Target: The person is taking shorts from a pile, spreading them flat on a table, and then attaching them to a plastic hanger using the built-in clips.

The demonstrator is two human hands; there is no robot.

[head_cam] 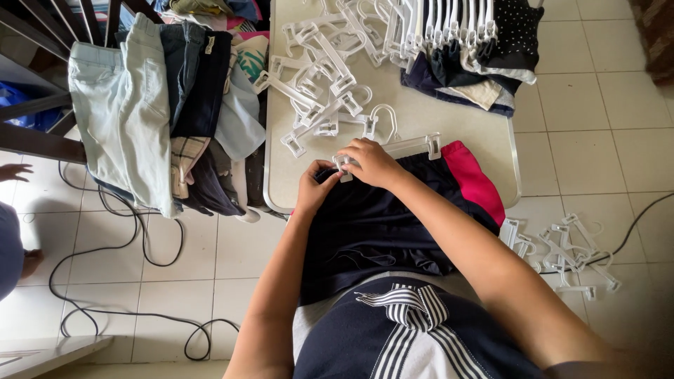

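Observation:
A dark navy garment [379, 224] with a pink side panel [474, 179] lies over the near edge of a grey table [435, 119]. A white clip hanger [404, 146] rests along its top edge. My left hand [317, 188] pinches the garment's left corner at the hanger's left clip. My right hand [372, 161] presses on that same clip from above. Both hands are touching the hanger and the cloth together.
A heap of loose white clip hangers [323, 70] covers the table's far left. Folded clothes on hangers [467, 49] lie at the far right. Trousers hang on a rack [161, 105] to the left. More hangers [569, 249] and a black cable [126, 281] lie on the tiled floor. Another person's hand [12, 172] shows at the left edge.

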